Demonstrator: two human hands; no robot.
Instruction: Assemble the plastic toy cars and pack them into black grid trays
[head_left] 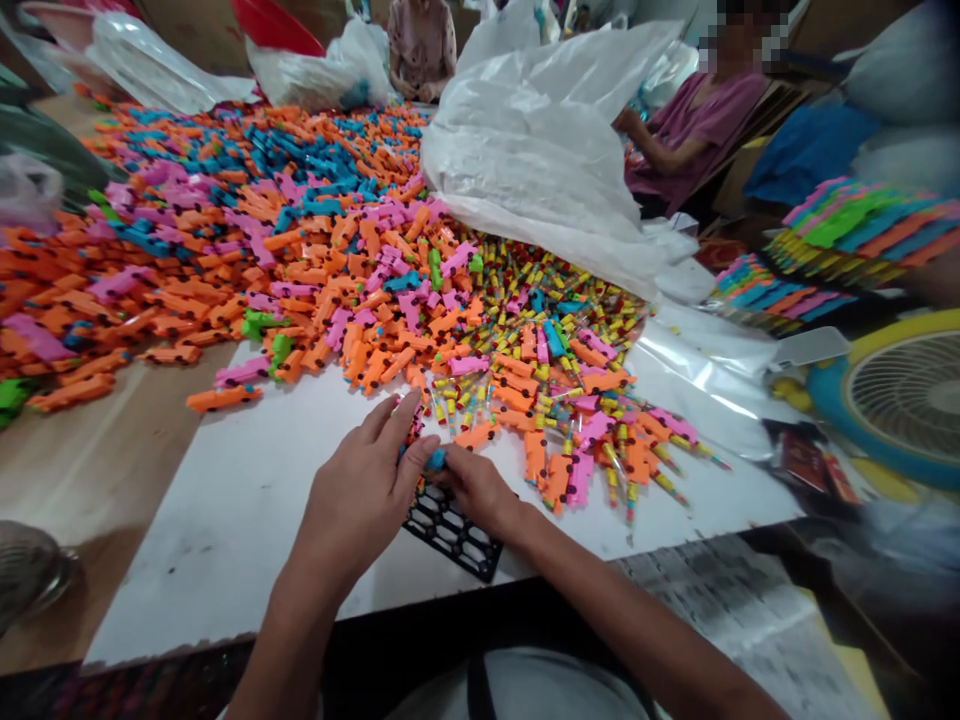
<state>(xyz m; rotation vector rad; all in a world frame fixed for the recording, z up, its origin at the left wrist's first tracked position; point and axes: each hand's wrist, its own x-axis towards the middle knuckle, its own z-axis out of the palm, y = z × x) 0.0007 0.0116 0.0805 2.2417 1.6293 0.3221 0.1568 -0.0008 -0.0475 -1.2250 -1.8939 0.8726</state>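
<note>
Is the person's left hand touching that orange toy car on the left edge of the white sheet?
Apart. The head view shows bare white sheet between the left hand and the orange toy car.

A fan [911, 395] is seen at the right, and a brown tabletop [127, 450] is partly covered by a white sheet [247, 500] beneath reflected light.

Dim, uneven indoor light; pale glare on plastic; edges stretched and blurred, right side especially.
</note>
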